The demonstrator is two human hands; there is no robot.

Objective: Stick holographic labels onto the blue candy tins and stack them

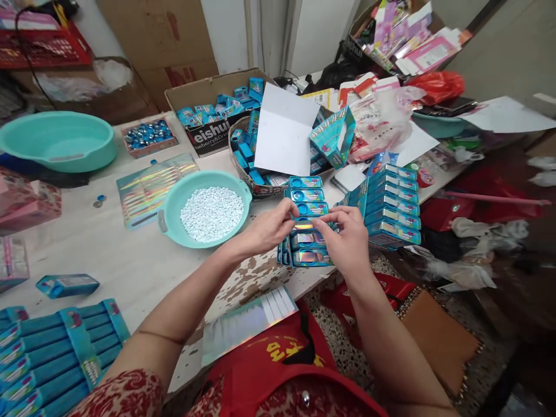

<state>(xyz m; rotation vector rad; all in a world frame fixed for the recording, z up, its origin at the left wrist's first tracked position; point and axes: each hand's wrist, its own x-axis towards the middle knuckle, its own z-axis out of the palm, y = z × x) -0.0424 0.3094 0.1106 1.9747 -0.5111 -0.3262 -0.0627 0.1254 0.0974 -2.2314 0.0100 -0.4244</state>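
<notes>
A row of blue printed boxes (pixel 309 255) stands at the table's front edge, some with shiny silver strips on top. My left hand (pixel 278 225) is over the row's left side, fingertips pinched together at a box top; what is between them is too small to make out. From the right, my right hand (pixel 347 234) reaches over the same row, thumb and fingers closed around the end of a shiny strip (pixel 304 226). A second row of blue boxes (pixel 393 202) stands just right of my right hand. Left of my left hand sits a turquoise basin (pixel 174 223) of small pale pieces (pixel 212 214).
Behind the rows, a carton (pixel 260 188) holds blue packs under a white sheet (pixel 284 130). Farther left are a small box of foil-like pieces (pixel 147 138), shiny sheets (pixel 150 185) and an empty turquoise basin (pixel 56 139). Stacked blue boxes (pixel 52 359) fill the lower left.
</notes>
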